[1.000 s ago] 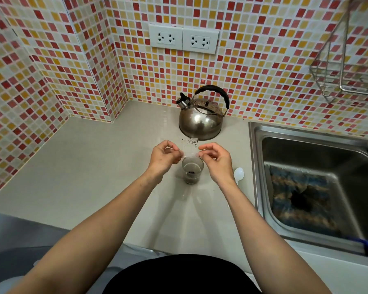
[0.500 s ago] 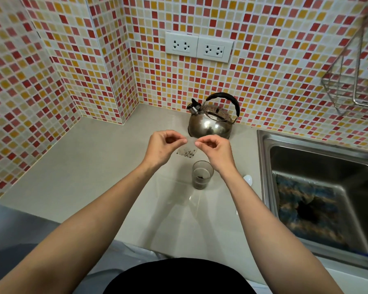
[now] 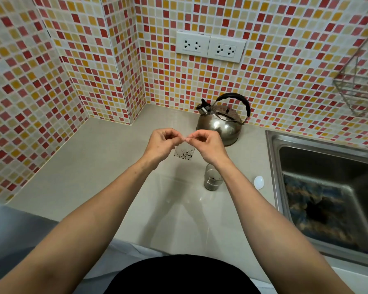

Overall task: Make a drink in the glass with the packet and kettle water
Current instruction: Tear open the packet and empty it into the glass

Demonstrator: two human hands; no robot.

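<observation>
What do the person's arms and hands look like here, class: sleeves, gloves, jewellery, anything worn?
Both forearms are bare right up to the bottom edge of the picture, so no sleeves show. The left hand and right hand are ungloved, and no rings, watch or bracelets can be seen. A black garment covers the torso below.

Packet between both hands

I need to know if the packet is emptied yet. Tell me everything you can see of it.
The packet is a small, clear, thin plastic sachet, roughly square. Dark specks cling inside, mostly low down; no heap remains. It hangs from its top edge, pinched by the left hand and the right hand, above the counter, near the kettle and off to the side of the glass, not over it. Whether its top is open cannot be told.
</observation>
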